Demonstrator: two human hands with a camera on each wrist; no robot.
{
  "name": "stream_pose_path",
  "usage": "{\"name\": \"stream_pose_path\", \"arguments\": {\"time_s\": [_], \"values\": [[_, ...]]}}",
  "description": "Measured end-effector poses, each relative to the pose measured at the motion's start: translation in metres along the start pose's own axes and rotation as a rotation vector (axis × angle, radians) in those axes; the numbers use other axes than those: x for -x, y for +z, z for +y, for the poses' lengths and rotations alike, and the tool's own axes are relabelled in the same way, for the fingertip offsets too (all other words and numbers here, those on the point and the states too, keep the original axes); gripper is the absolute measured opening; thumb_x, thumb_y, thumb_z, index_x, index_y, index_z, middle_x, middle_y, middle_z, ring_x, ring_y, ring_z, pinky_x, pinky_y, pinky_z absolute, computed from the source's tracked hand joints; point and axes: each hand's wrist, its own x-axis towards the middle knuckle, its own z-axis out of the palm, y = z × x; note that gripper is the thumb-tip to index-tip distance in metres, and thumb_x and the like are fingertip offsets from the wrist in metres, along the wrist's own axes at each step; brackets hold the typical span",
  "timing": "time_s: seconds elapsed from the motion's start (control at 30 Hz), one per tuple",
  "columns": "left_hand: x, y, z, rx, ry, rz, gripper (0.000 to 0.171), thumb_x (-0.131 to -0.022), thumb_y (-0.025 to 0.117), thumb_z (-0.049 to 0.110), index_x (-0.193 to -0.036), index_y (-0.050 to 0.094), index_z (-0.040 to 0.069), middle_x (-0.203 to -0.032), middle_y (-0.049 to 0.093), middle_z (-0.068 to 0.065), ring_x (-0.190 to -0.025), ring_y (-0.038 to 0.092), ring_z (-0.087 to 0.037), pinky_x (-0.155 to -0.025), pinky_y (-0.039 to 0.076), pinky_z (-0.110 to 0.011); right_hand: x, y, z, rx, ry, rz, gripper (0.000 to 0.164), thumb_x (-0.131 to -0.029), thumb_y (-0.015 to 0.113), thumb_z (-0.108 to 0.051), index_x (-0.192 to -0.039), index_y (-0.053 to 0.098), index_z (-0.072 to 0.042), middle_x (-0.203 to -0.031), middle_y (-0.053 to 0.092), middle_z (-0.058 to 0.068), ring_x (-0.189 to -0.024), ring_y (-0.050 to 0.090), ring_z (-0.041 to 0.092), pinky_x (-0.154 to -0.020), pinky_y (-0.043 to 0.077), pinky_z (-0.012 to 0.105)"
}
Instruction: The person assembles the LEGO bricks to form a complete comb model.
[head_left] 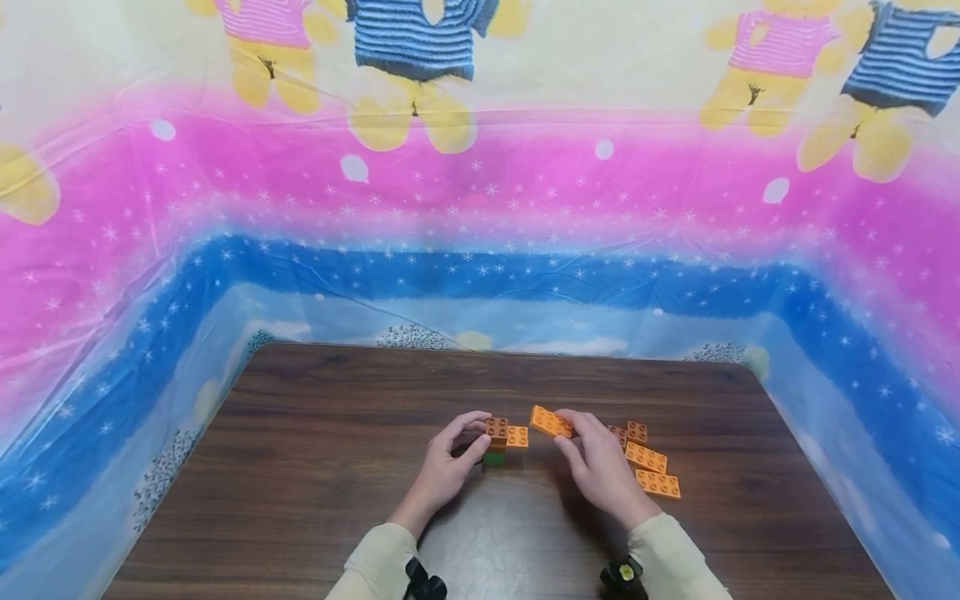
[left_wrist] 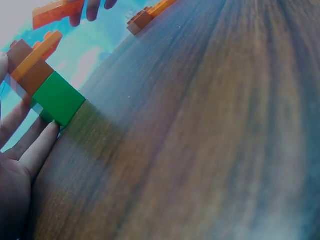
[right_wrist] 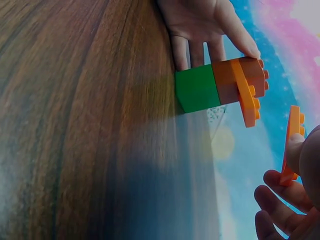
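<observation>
The block tower (head_left: pixel 496 438) stands on the table (head_left: pixel 315 433), its green brick (right_wrist: pixel 197 89) lowest and an orange ledge (head_left: pixel 518 436) jutting from its right side. That overhang looks like the weak spot: a hard push there could pry it loose or tip the tower, should the left hand (head_left: pixel 444 468) steady it too lightly. The flat orange brick (head_left: pixel 549 421), raised and slanting to the tower's right, might seat crookedly if pressed down at that tilt. The right hand (head_left: pixel 603 467) pinches this brick by one end, its forearm reaching from the tower's near right; the left hand grips the tower from the left, thumb and fingers bent about it.
</observation>
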Motion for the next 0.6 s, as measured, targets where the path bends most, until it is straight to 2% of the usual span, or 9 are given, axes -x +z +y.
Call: {"name": "stream_pose_path", "arguments": {"time_s": [0.27,0.43,0.5,0.6], "values": [[0.0,-0.001,-0.001,-0.006,0.002,-0.009,0.034,-0.105,0.062,0.008,-0.139,0.062,0.0,-0.125,0.067,-0.021,-0.12,0.066,-0.042,-0.1,0.052,-0.053,-0.006,0.003,-0.007,0.005,-0.063,-0.002,0.038,-0.104,0.068,-0.016,-0.141,0.063,-0.009,-0.127,0.068,0.004,-0.107,0.067,0.015,-0.088,0.058,0.043],[0.0,-0.001,0.0,-0.004,-0.007,-0.009,0.034,-0.105,0.062,0.008,-0.139,0.062,0.001,-0.125,0.067,-0.021,-0.121,0.066,-0.041,-0.101,0.051,-0.054,-0.009,0.006,-0.011,0.006,-0.062,-0.028,0.038,-0.104,0.068,-0.018,-0.141,0.063,-0.009,-0.128,0.067,0.003,-0.112,0.067,0.017,-0.092,0.058,0.044],[0.0,-0.001,0.0,-0.007,-0.015,-0.007,0.033,-0.105,0.063,0.009,-0.138,0.064,0.005,-0.124,0.068,-0.019,-0.12,0.066,-0.04,-0.101,0.051,-0.054,-0.01,0.007,-0.012,0.003,-0.072,-0.033,0.038,-0.104,0.068,-0.017,-0.141,0.063,-0.009,-0.128,0.067,0.004,-0.114,0.067,0.017,-0.093,0.058,0.044],[-0.003,-0.001,-0.013,-0.01,-0.019,-0.011,0.033,-0.105,0.064,0.009,-0.138,0.064,0.009,-0.124,0.068,-0.016,-0.12,0.067,-0.037,-0.101,0.051,-0.053,-0.01,0.009,-0.014,-0.005,-0.079,-0.035,0.038,-0.103,0.069,-0.015,-0.14,0.063,-0.009,-0.127,0.067,0.003,-0.114,0.067,0.017,-0.094,0.058,0.043]]}}
